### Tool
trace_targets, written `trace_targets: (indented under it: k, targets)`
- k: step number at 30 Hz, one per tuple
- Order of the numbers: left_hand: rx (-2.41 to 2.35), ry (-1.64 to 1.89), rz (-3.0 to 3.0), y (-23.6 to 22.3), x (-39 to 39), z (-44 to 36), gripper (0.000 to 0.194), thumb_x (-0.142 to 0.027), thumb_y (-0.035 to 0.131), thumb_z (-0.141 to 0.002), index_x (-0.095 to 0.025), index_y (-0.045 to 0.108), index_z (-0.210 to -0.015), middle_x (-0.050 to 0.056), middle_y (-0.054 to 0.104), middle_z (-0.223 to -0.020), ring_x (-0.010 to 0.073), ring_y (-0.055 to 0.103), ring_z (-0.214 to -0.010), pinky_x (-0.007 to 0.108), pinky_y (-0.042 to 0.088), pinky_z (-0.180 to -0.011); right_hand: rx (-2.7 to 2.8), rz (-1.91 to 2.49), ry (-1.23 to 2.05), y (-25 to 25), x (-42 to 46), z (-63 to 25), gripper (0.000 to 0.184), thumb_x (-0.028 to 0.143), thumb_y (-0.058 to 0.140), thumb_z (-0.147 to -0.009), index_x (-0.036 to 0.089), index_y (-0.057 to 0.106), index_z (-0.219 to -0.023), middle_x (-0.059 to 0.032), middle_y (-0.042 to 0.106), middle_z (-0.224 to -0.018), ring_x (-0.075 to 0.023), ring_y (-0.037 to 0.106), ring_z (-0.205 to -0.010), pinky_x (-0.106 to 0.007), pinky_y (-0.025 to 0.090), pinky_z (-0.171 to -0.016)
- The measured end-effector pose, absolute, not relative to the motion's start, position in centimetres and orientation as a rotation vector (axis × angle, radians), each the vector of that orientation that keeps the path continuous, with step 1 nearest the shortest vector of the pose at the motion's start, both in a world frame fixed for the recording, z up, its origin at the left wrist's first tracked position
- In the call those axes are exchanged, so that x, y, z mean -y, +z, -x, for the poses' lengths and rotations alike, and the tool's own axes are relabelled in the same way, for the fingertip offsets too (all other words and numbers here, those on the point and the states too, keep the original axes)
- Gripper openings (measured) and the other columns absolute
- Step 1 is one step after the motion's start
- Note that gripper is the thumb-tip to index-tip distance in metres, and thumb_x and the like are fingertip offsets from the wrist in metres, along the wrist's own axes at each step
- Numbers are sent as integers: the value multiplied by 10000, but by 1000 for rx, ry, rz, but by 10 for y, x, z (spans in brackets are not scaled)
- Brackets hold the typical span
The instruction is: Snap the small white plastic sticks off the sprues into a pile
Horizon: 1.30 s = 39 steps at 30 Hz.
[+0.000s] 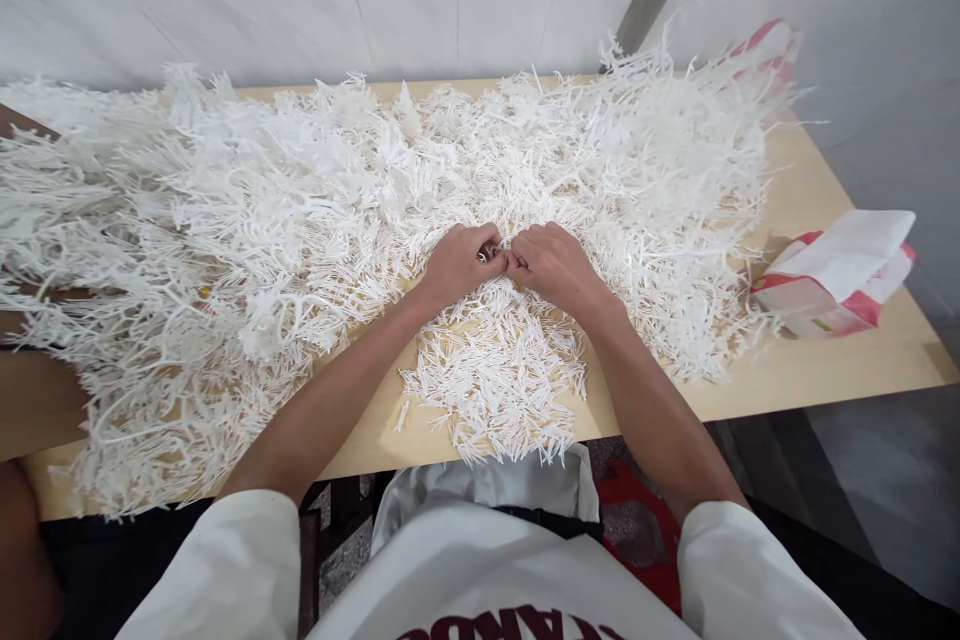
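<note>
My left hand (pixel 462 265) and my right hand (pixel 553 265) meet over the middle of the table, fingertips touching. Both are closed in a pinch around a white branched plastic piece, of which only a sliver shows between the fingers. Just below them, near the table's front edge, lies a flat heap of short white plastic sticks (pixel 495 385). Beyond and to the left spreads a large tangle of white branched plastic strands (pixel 262 210). Another feathery clump of strands (pixel 667 160) rises on the right.
A red and white tissue pack (pixel 832 280) stands at the table's right end, a tissue sticking out. Another red and white pack (pixel 772 55) is behind the right clump. A tiled wall (pixel 405 0) closes off the back. Part of another person's arm (pixel 26 550) shows at lower left.
</note>
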<state>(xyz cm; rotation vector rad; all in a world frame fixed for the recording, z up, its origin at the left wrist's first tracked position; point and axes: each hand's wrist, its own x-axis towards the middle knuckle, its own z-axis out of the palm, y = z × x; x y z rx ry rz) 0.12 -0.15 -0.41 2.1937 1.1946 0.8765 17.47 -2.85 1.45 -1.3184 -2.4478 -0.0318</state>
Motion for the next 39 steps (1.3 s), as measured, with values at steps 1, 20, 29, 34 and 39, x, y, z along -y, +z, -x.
trace_targets:
  k: [1, 20, 29, 34, 39]
  targets:
    - [-1237, 921, -2166, -5, 1, -1, 98, -247, 590, -737, -196, 516, -699, -23, 569, -648, 112, 426, -608, 283, 349, -649, 2438, 1316, -17, 15, 30, -173, 241, 192, 440, -860, 221, 423, -621, -5, 485, -601, -139, 390, -597, -340, 361, -661]
    - [-1019, 1068, -1793, -2, -4, 7, 237, -422, 590, -831, -187, 597, -859, -7, 622, -750, 92, 551, -679, 223, 431, -638, 2143, 1224, 255, 13, 26, -175, 304, 443, 408, -953, 248, 622, -1047, -65, 642, -1042, -200, 562, -1002, -378, 449, -894]
    - [-1071, 1069, -1896, -2, -2, 6, 161, -284, 593, -802, -184, 503, -713, -40, 524, -640, 80, 470, -612, 227, 384, -604, 2402, 1210, 103, 11, 26, -179, 313, 341, 363, -981, 201, 585, -812, -20, 591, -698, -137, 479, -665, -292, 375, -651]
    - [-1228, 1252, -1690, -5, -14, 8, 242, -303, 575, -844, -196, 424, -689, -48, 448, -578, 68, 399, -522, 215, 328, -506, 2312, 936, 168, 20, 39, -167, 229, 328, 482, -945, 203, 591, -787, 3, 597, -666, -117, 497, -646, -269, 396, -627]
    - [-1085, 1180, -1707, -6, -19, 10, 250, -429, 574, -862, -191, 518, -812, -25, 563, -671, 73, 499, -599, 217, 403, -574, 2114, 899, 127, 20, 46, -153, 176, 326, 502, -937, 208, 627, -898, -8, 644, -731, -124, 534, -684, -280, 444, -670]
